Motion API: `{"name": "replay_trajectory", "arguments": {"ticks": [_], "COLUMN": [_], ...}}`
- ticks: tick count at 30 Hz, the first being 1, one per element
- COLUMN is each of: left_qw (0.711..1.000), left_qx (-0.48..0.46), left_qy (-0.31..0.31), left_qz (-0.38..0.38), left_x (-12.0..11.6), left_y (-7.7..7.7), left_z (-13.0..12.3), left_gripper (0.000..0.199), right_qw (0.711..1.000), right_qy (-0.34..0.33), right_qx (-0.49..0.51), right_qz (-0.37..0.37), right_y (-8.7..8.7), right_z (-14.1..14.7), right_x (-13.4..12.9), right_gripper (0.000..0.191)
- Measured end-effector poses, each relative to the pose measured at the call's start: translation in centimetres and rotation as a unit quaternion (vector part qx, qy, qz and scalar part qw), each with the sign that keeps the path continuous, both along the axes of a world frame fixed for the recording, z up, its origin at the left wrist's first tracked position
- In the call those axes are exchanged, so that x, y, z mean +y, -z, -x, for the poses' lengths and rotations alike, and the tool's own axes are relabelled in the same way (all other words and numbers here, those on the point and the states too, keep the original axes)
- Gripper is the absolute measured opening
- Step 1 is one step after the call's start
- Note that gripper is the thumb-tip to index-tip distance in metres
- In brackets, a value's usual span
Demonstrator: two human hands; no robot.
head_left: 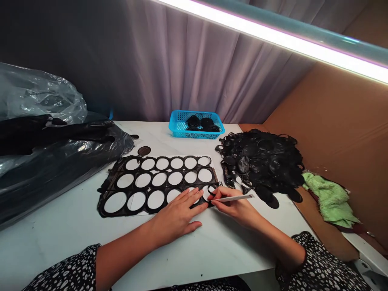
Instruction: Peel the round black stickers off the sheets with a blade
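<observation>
A flat black sheet (137,182) with rows of round openings lies over white paper on the table. My left hand (179,212) rests palm down on its lower right part, fingers spread, hiding part of the bottom row. Pinched in my right hand (235,205) is a thin white stick-like tool (235,198), its tip end hidden at the fingertips. Those fingertips are at the sheet's lower right opening, beside a thin black ring (211,189).
A blue basket (196,134) holding black round pieces stands at the back. Right of the sheet is a heap of black scraps (266,161). Clear plastic bags with black material (60,161) fill the left side. A green cloth (330,198) lies far right.
</observation>
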State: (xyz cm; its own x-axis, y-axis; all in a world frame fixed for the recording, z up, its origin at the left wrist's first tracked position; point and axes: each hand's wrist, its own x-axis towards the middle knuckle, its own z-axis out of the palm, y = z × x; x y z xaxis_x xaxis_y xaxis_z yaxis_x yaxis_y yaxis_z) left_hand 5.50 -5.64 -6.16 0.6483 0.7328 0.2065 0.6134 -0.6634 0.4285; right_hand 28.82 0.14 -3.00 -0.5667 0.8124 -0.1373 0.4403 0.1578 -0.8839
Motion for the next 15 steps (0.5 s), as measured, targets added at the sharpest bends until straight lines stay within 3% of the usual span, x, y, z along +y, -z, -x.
{"name": "replay_trajectory", "arguments": {"ticks": [3,6,11,13,15], "left_qw": [1.000,1.000,1.000,1.000,1.000], "left_qx": [-0.004,-0.009,0.007,0.008,0.006], "left_qy": [0.000,0.000,-0.008,-0.007,-0.004], "left_qz": [-0.002,-0.004,0.019,0.026,0.027], "left_x": [0.0,0.0,0.0,0.1,0.1], "left_y": [0.0,-0.2,-0.3,-0.2,-0.1], "left_z": [0.0,-0.1,0.1,0.1,0.2], "left_gripper": [0.052,0.052,0.052,0.053,0.053], "right_qw": [0.999,0.991,0.932,0.916,0.910], "right_qy": [-0.009,-0.038,-0.154,-0.141,-0.052], "right_qx": [-0.015,-0.051,-0.126,-0.139,-0.149], "right_qz": [-0.033,-0.114,-0.303,-0.348,-0.382], "right_y": [0.3,0.9,1.5,0.9,-0.2], "right_z": [-0.1,-0.2,-0.2,-0.7,-1.6], "right_x": [0.2,-0.1,-0.9,0.3,2.8], "right_gripper": [0.020,0.016,0.017,0.020,0.019]}}
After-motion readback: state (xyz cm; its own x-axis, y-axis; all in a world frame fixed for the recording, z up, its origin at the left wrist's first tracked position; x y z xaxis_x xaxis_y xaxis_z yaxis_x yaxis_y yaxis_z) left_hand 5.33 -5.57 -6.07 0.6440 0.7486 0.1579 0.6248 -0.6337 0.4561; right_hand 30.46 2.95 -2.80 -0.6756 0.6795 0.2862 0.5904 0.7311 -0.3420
